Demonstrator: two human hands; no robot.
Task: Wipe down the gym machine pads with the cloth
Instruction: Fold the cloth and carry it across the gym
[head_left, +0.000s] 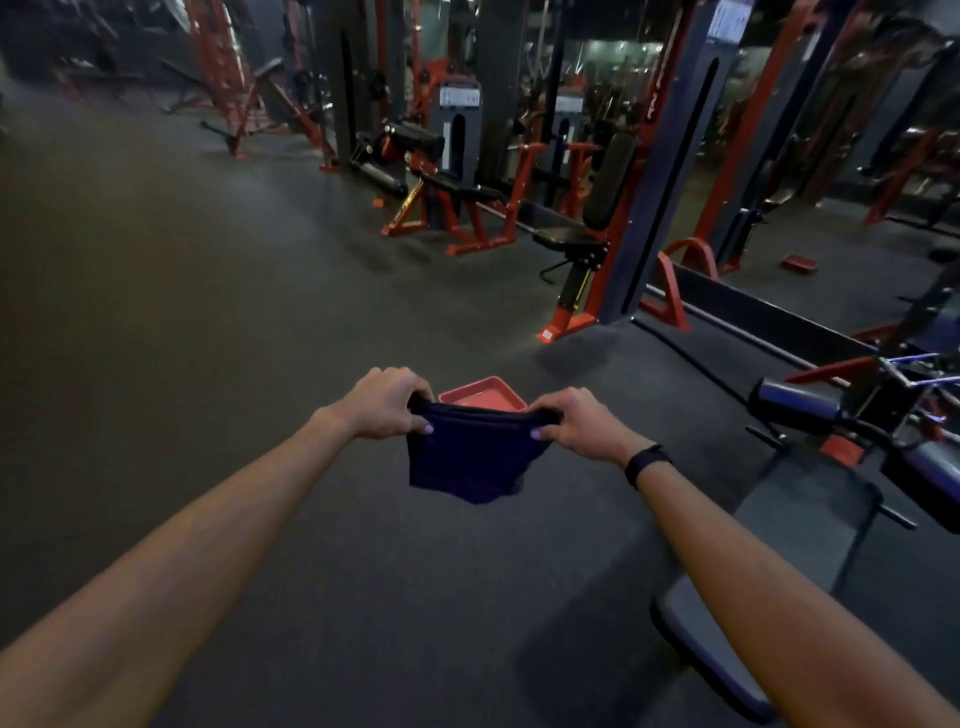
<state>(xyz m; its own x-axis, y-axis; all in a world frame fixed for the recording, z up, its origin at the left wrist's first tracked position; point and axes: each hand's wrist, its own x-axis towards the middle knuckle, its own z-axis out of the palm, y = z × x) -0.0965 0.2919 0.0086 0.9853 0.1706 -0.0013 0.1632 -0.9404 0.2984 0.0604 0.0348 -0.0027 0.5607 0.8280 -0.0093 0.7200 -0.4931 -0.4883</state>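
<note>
Above a dim gym floor (208, 312), nearest machine pad (711, 660) at lower right, both hands' fingers pinch a dark cloth (467, 457), left hand (387, 402), right hand (582, 423), over what seems a red tray (483, 397); loosely hanging, it may slip.

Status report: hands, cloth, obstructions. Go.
Left hand and right hand both grip the cloth, stretched between them above a red tray. No pad touched yet. Nothing blocking.
</note>
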